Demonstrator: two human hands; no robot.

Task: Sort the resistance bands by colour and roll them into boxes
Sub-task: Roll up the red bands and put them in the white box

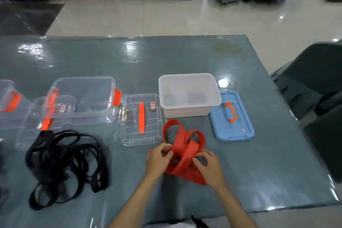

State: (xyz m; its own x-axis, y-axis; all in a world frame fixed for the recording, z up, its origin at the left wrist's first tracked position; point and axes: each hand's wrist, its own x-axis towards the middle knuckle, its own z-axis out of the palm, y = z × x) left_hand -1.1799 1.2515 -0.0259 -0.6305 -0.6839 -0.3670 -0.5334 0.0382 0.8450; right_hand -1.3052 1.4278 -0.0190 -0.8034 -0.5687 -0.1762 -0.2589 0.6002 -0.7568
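Both hands are in on the red bands [185, 151]: left hand [157, 159] has its grip pinched on a loop at the bundle's left side, right hand [210, 167] curls its fingers round the strap on the right, the tangle resting on the worktop [185, 57] just in front of the white box [188, 94]. Sweeping left to right: a clear box edge [6, 96] at the far left, then the black bands [66, 164] lying loose in a heap, unrolled, before the clear box [81, 98], which looks empty. A clear lid [141, 119] lies flat. White box: nothing in it either. Blue lid [232, 116] off to the right. By my read, sorting is mostly done; rolling and boxing are all ahead.
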